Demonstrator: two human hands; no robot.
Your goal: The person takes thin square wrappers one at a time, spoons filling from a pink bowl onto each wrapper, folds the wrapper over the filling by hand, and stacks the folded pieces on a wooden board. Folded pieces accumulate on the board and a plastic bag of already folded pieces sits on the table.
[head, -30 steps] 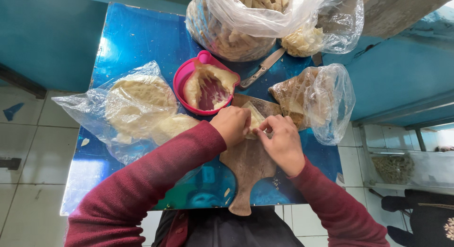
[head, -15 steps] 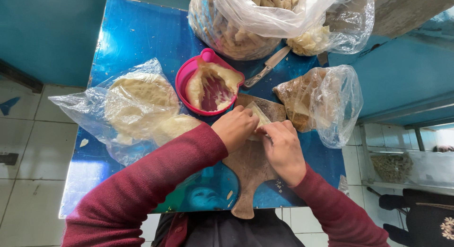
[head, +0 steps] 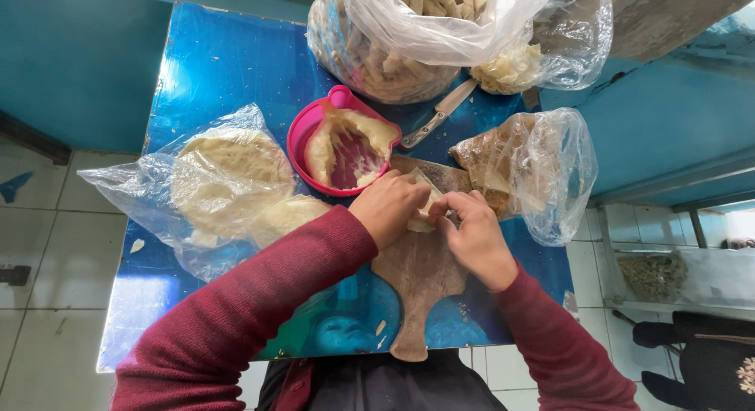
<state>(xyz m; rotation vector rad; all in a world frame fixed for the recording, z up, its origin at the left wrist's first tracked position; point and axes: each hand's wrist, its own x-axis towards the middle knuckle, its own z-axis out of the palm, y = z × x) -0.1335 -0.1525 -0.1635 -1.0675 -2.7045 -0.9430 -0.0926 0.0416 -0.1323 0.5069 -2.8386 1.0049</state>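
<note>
Both hands meet over a brown wooden board (head: 417,277) on a blue table (head: 228,73). My left hand (head: 389,206) and my right hand (head: 472,234) pinch a small pale piece of dough (head: 425,210) between their fingertips. Just beyond my left hand stands a pink bowl (head: 303,136) with pale filling smeared inside. Both sleeves are dark red.
A clear bag with flat dough rounds (head: 224,183) lies at the left. A large bag of finished pale pieces (head: 409,33) stands at the back, a smaller bag (head: 523,171) at the right. A knife (head: 440,116) lies behind the bowl. Tiled floor surrounds the table.
My hands have stayed on the dough piece over the board, the fingers shifting slightly along it. The view has moved a little.
</note>
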